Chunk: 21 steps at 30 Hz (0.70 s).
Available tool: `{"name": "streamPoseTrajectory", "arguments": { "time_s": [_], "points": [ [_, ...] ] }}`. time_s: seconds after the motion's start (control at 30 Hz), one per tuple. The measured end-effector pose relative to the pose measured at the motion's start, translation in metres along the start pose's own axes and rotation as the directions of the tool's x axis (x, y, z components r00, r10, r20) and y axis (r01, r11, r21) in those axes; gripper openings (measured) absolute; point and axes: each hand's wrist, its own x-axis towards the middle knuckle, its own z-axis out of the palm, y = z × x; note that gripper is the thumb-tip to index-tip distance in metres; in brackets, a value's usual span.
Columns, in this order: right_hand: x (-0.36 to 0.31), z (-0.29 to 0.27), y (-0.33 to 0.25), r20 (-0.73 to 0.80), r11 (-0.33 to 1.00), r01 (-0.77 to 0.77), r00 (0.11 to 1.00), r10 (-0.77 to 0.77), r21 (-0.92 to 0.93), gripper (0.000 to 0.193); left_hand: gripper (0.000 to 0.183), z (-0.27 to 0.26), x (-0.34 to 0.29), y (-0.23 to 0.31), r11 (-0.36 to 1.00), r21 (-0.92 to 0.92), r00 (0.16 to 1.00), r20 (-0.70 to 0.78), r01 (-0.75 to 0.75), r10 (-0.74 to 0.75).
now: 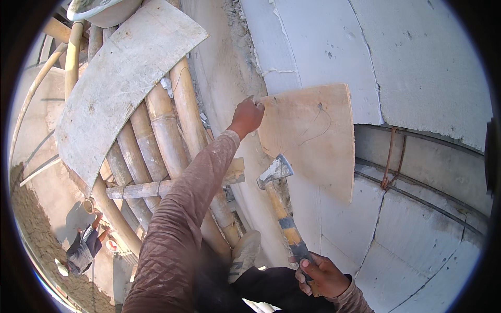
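Note:
My left hand [247,118] is stretched out ahead, its fingers closed on the near-left corner of a tan plywood board [308,138]. The board leans against the white block wall, and a thin bent wire hangs on its face. Lower right, my right hand [322,275] grips a hatchet [284,216] by the lower end of its handle. Dark tape wraps parts of that wooden handle. The hatchet's head, dusted with pale mortar, points up and overlaps the board's lower left part.
Bamboo poles [166,122] form a scaffold on the left, with a large grey sheet [130,57] on top. A mortar-smeared basin [107,13] stands at the far left. Far below, a person [83,250] stands near buckets. Rods and rusty wire [389,161] cross a gap in the wall.

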Motion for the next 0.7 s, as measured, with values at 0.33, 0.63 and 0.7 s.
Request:
{"name": "streamPoseTrajectory", "arguments": {
  "time_s": [0.33, 0.63, 0.7],
  "points": [
    [-0.019, 0.039, -0.02, 0.08, 0.9, 0.3, 0.954, -0.29, -0.317, 0.042, 0.017, -0.215, -0.207, -0.033, 0.977, -0.157, 0.851, -0.484, 0.144, -0.203],
    [-0.032, 0.069, -0.033, 0.166, 0.796, 0.485, 0.874, -0.457, -0.362, 0.043, 0.018, -0.185, -0.26, -0.014, 0.977, 0.185, 0.726, -0.686, 0.103, 0.053],
    [-0.031, 0.069, -0.032, 0.177, 0.741, 0.525, 0.848, -0.5, -0.418, 0.043, 0.018, -0.187, -0.25, -0.018, 0.973, 0.218, 0.693, -0.713, 0.073, 0.108]
  ]
}}
